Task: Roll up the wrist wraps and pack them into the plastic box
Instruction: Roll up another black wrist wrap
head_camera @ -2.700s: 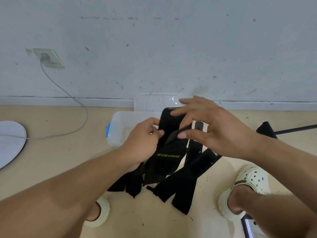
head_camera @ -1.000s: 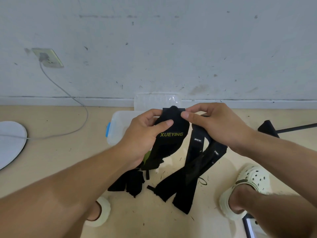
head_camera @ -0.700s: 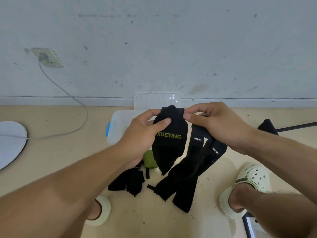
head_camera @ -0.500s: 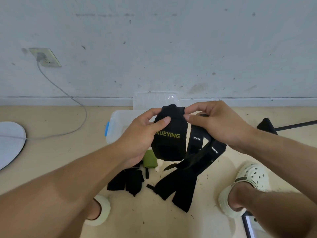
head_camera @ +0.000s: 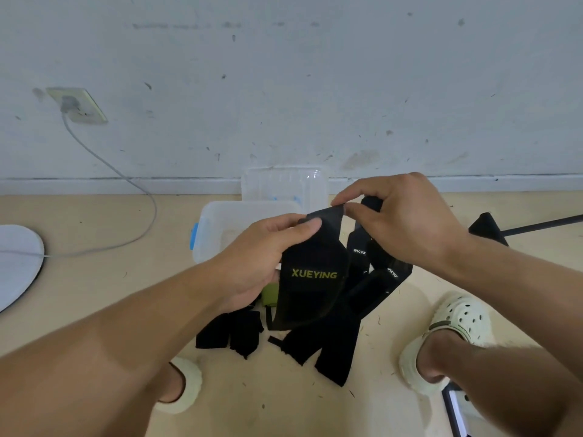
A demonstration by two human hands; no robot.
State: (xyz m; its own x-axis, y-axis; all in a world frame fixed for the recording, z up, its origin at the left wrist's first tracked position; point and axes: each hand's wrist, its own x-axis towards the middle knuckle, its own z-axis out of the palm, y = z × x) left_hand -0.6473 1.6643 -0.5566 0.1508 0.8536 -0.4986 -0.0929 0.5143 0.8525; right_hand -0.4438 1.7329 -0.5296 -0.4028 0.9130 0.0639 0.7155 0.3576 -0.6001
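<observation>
I hold a black wrist wrap (head_camera: 310,288) with yellow "XUEYING" lettering up in front of me. My left hand (head_camera: 265,257) grips its upper left edge, thumb on top. My right hand (head_camera: 397,216) pinches its top right corner between thumb and forefinger. Below it, more black wrist wraps (head_camera: 366,298) lie crossed on the floor, and a smaller black piece (head_camera: 228,334) lies to their left. A clear plastic box (head_camera: 217,222) with a blue latch stands open on the floor behind my left hand.
The box's clear lid (head_camera: 284,187) leans against the wall's base. A grey cable (head_camera: 126,178) runs from a wall socket (head_camera: 77,105) to a white round thing (head_camera: 15,263) at left. My feet in pale clogs (head_camera: 454,329) flank the wraps. A black stand leg (head_camera: 492,225) lies right.
The top of the wrap was bunched into a fold between both hands; now my right hand has pulled its top corner up and to the right, so the wrap hangs flatter.
</observation>
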